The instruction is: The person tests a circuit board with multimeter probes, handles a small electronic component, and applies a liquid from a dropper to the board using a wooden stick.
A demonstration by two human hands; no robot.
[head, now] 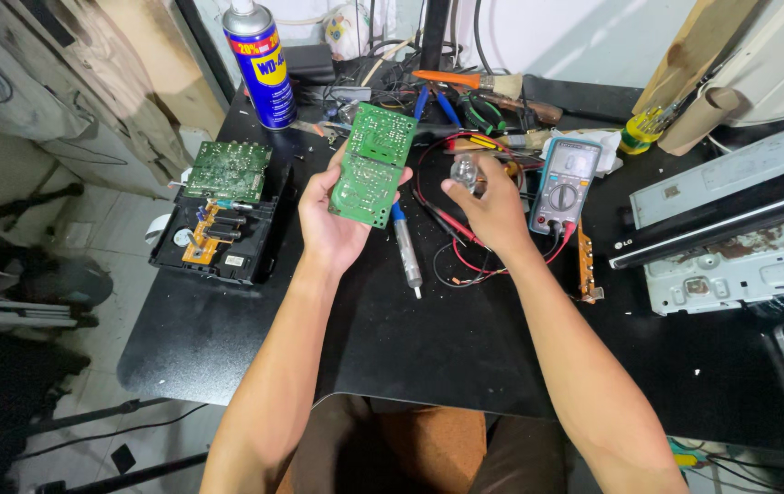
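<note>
- A green rectangular circuit board (369, 165) is gripped upright in the left hand (337, 215), above the black table (392, 338).
- A small clear object, possibly a glass bulb (465, 171), is pinched by the right hand (492, 210).
- The board is best held by its edges, kept steady.

Green circuit board (370, 165) — black table (410, 338), blue-and-yellow spray can (260, 64)
</note>
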